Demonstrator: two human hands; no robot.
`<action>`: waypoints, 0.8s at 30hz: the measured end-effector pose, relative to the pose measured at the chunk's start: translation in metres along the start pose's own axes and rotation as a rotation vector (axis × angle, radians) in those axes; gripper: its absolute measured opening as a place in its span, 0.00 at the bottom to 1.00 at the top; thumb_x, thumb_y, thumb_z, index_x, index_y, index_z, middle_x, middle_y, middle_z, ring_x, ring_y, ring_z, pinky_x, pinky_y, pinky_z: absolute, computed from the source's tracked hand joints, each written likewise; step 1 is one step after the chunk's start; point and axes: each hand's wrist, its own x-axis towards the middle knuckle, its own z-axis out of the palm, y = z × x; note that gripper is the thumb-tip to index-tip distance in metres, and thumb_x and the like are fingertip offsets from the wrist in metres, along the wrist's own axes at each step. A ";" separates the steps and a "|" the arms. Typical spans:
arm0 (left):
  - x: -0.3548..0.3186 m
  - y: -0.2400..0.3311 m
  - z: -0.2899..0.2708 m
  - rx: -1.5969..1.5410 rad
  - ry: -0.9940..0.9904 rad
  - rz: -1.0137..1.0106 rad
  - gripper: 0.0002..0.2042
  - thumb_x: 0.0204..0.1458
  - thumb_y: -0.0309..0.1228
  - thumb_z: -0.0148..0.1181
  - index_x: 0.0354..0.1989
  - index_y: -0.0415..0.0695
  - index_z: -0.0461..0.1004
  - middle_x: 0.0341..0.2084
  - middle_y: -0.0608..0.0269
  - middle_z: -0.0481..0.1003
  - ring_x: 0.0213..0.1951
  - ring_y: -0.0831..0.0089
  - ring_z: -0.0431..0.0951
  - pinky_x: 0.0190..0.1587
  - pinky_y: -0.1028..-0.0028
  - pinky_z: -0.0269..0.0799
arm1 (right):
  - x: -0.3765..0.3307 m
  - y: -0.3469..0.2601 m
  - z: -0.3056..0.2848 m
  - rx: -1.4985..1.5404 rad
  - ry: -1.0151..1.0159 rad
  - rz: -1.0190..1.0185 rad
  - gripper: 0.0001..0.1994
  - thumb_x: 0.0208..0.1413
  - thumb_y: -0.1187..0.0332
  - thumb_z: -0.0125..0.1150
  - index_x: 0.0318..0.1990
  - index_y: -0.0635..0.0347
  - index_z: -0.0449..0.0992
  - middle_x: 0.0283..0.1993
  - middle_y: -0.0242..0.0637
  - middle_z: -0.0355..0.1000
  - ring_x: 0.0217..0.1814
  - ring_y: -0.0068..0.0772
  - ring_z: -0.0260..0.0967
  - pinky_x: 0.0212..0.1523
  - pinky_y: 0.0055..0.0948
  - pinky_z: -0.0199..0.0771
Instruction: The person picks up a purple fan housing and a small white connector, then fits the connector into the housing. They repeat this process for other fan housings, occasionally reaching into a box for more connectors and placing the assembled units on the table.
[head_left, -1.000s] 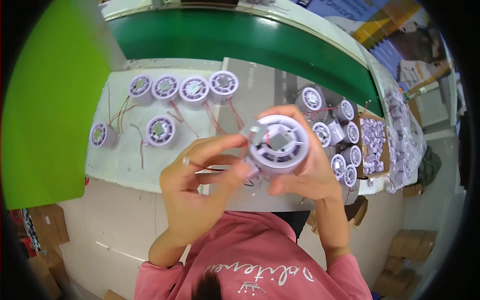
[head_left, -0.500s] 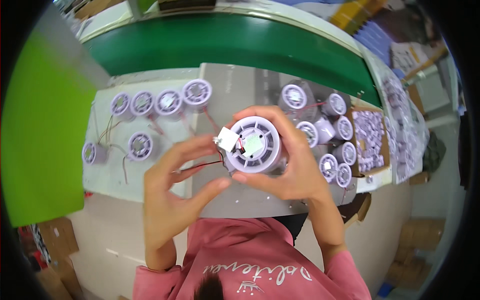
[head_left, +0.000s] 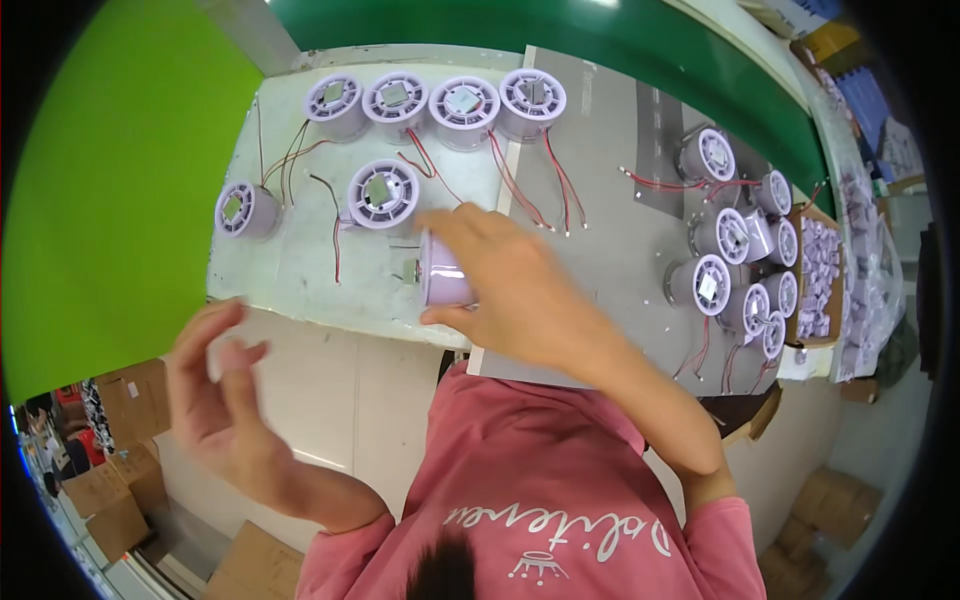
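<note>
My right hand point(head_left: 510, 285) grips a lilac cylindrical housing point(head_left: 447, 275), turned on its side over the left part of the table, with its spoked end facing left. My fingers pass over its top and the thumb lies below it. My left hand point(head_left: 228, 400), slightly blurred, is raised off the table's front edge, fingers apart and nothing in them. Just beyond the held piece stands a similar lilac housing point(head_left: 384, 195) with a spoked ring and a small square plate on top. Another housing point(head_left: 246, 210) is farther left.
Several like housings point(head_left: 464, 108) line the far left of the white tabletop point(head_left: 290, 255), trailing red and dark wires. More housings point(head_left: 703, 287) cluster on the grey board point(head_left: 600, 270) at right, beside a carton of small lilac parts point(head_left: 820, 270). A green panel point(head_left: 120, 200) borders the left side.
The view has shifted left. My right hand has carried the housing to the left part of the table and tipped it sideways; my left hand has moved away from it.
</note>
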 end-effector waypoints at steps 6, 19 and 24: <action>-0.004 0.025 0.050 -0.180 -0.354 0.003 0.40 0.33 0.47 0.77 0.57 0.43 0.69 0.57 0.57 0.69 0.57 0.64 0.70 0.49 0.64 0.74 | -0.010 -0.008 -0.067 0.667 0.120 -0.069 0.49 0.20 0.62 0.87 0.58 0.63 0.67 0.56 0.35 0.69 0.54 0.24 0.69 0.57 0.27 0.68; -0.026 0.072 0.092 -0.701 -0.372 -0.012 0.50 0.30 0.17 0.76 0.64 0.40 0.48 0.37 0.57 0.75 0.44 0.68 0.79 0.39 0.71 0.84 | -0.046 -0.004 -0.095 0.835 0.222 -0.294 0.54 0.29 0.52 0.84 0.63 0.69 0.58 0.61 0.40 0.64 0.59 0.28 0.66 0.58 0.28 0.67; -0.025 0.074 0.094 -0.675 -0.406 -0.005 0.43 0.36 0.16 0.73 0.62 0.38 0.53 0.39 0.55 0.76 0.44 0.67 0.80 0.41 0.71 0.83 | -0.049 -0.006 -0.097 0.790 0.237 -0.174 0.45 0.31 0.67 0.85 0.59 0.66 0.62 0.54 0.36 0.68 0.55 0.24 0.68 0.55 0.26 0.69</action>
